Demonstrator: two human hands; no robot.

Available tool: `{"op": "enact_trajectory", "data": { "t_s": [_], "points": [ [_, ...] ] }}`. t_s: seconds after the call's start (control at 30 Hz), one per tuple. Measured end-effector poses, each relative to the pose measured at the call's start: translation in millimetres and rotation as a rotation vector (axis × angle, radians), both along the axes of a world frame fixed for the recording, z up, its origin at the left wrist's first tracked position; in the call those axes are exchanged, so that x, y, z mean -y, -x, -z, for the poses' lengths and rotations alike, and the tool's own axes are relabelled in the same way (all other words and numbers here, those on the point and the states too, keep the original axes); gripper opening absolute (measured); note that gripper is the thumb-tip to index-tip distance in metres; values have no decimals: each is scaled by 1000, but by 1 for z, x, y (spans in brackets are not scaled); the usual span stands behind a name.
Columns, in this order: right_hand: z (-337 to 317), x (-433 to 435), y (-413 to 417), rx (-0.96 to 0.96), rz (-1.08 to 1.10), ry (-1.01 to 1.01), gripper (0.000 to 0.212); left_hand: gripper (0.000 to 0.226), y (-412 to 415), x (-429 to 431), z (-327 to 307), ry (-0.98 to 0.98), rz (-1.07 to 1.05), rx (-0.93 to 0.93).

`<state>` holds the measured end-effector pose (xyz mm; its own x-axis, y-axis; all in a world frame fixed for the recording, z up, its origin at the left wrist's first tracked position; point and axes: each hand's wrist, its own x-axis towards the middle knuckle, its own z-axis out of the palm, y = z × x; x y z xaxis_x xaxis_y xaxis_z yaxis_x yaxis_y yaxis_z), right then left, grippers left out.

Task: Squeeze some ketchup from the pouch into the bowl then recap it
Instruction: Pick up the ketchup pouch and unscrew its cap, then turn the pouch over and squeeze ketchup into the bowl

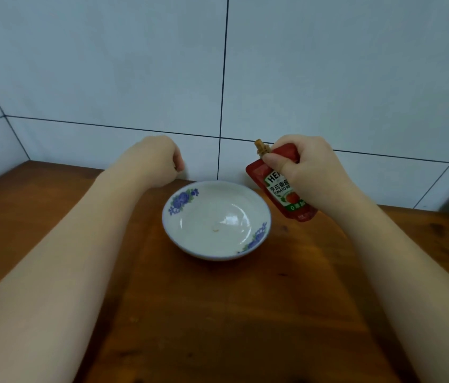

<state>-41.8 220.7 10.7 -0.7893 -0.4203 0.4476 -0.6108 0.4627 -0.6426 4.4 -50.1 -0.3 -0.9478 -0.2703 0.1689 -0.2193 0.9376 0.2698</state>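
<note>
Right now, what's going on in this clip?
A person is working at a wooden table by a tiled wall. The right hand holds a red ketchup pouch upright, lifted to the right of the bowl, with the spout on top, uncapped. The left hand is closed in a loose fist behind the bowl; whether it holds the cap cannot be seen. No ketchup shows in the bowl.

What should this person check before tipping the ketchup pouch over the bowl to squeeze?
1. Firm grip on the pouch: ok, the right hand is closed around its upper part.
2. Cap off the spout: ok, the spout looks bare.
3. Cap kept safe: cannot tell, the left hand is closed and may hide it.
4. Bowl in place: ok, upright on the wooden table, left of the pouch.
5. Spout over the bowl: not ok, it points up, beside the bowl.
6. Bowl clean: nearly, one tiny speck at the bottom.
</note>
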Motion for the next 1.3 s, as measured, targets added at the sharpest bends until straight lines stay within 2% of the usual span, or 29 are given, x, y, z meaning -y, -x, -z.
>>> {"op": "enact_trajectory", "data": {
  "t_s": [0.13, 0.37, 0.6, 0.73, 0.83, 0.93, 1.0, 1.1, 1.3],
  "points": [
    [1, 1, 1, 7, -2, -7, 20, 32, 0, 6, 9, -1, -17, 54],
    [1, 0, 0, -1, -5, -20, 19, 11, -3, 9, 12, -5, -22, 120],
    [0, 1, 0, -20, -13, -49, 20, 24, -5, 9, 6, 0, -25, 171],
    [2, 1, 1, -26, -11, -59, 19, 23, -5, 3, -5, 31, -5, 77],
    [3, 1, 2, -34, -16, -75, 23, 22, -2, -11, -18, -59, 102, -97],
    [5, 1, 4, -17, -30, -61, 26, 31, -8, -32, -34, -277, 288, -222],
    [5, 1, 4, -6, -42, -53, 26, 39, -14, -45, -42, -384, 423, -217],
    [5, 1, 4, -6, -79, -43, 29, 46, -16, -61, -40, -389, 492, -178],
    [6, 2, 3, -27, -165, 64, 28, 34, -8, -85, -24, -443, 502, -182]
  ]
}}
